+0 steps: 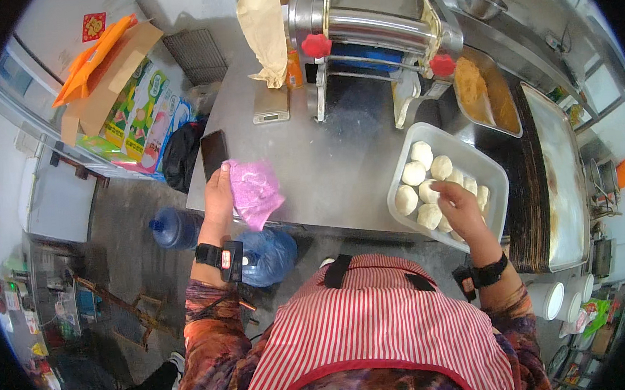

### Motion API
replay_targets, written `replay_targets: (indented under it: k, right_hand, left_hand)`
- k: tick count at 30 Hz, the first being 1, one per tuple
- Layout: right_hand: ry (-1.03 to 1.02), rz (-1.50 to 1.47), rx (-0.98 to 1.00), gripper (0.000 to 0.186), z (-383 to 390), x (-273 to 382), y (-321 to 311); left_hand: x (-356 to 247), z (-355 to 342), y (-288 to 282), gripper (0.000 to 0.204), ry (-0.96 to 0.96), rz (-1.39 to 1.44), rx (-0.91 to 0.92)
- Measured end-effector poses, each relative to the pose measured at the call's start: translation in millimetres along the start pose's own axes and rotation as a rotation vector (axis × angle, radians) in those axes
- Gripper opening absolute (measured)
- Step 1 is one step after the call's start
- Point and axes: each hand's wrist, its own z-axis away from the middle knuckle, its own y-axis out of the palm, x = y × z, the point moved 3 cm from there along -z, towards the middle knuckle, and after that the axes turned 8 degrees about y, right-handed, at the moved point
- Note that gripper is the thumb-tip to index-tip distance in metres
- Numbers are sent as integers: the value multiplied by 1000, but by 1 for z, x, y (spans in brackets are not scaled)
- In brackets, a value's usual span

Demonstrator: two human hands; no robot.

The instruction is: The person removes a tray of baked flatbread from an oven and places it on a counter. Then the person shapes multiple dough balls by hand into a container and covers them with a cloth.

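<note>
A fuzzy pink cloth (256, 192) hangs from my left hand (220, 194), pinched at its edge over the steel table's left front corner. Just beyond that hand lies a dark phone (214, 151). On the right, my right hand (464, 210) reaches over a pale plastic bin (499, 189). Its fingers are curled together by one of the dough balls; whether anything is between them is hidden. Several round, whitish dough balls (406, 200) fill much of the bin, some partly covered by the hand.
A steel roller machine (380, 27) with red knobs stands at the back of the steel table (325, 172), beside a small scale (271, 107). Behind the bin sits a metal pan (512, 101) of orange-brown food. Dark stacked trays (535, 216) stand right. Blue water jugs (176, 228) are below left.
</note>
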Motion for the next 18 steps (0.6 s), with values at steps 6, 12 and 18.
replay_targets:
  k: [6,12,18]
  right_hand:
    - [-145,-261,355,36,-12,81,50]
    - [-72,-467,322,27,-15,108,71]
    - [64,-672,79,18,-7,93,13]
  left_hand:
    - [-80,33,95,30,-152,516,423]
    - [-98,53,156,25,-152,439,706]
    - [-98,36,171,18,217,53,732]
